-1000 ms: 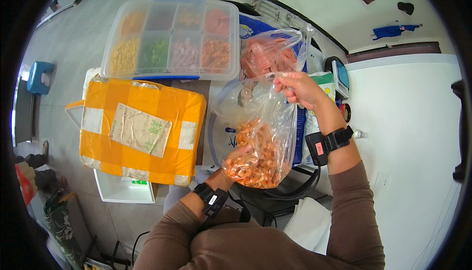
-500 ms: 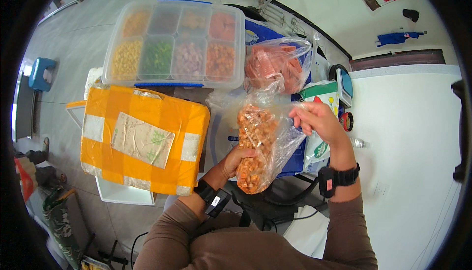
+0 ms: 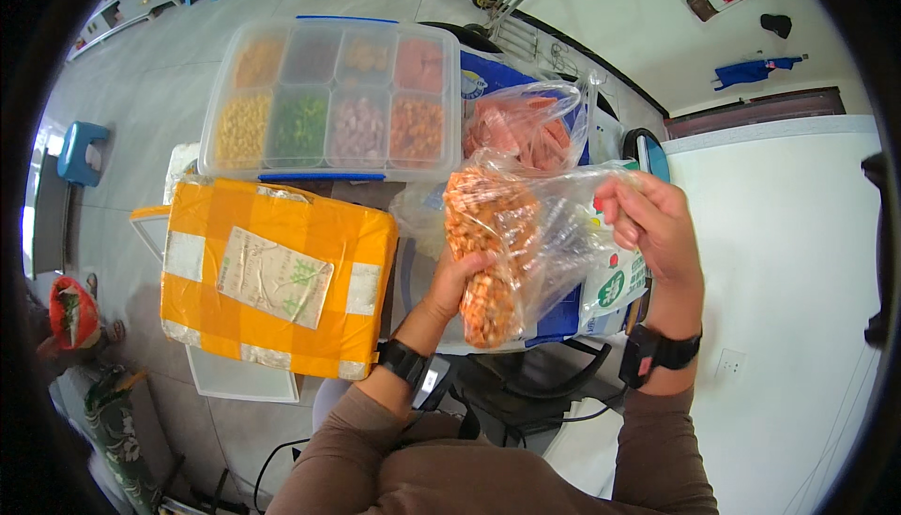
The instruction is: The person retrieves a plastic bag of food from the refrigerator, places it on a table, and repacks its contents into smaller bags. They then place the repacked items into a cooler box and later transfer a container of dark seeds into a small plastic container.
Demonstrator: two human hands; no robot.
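Note:
A clear plastic bag (image 3: 493,224) full of small orange-brown diced pieces is held up in front of me. My left hand (image 3: 457,282) is wrapped round its lower left side, thumb across the front. My right hand (image 3: 649,219) is closed, fingers pinching the loose film at the bag's right end and stretching it out sideways. Behind the bag lies another clear bag (image 3: 526,126) of pink sliced meat. A lidded clear box (image 3: 454,102) with several compartments of chopped food sits at the back left, holding yellow, green, pale purple and orange pieces.
A yellow-taped carton (image 3: 282,313) stands left of my left hand. A white and green printed pack (image 3: 612,292) lies under my right hand. A white wall (image 3: 779,262) rises at the right. Farther off are a blue stool (image 3: 83,151) and, at lower left, a red bag (image 3: 75,313).
My right hand has moved right, drawing the bag's film out wider. My left hand and the filled bag have risen slightly. At lower left, the red bag has come further into view.

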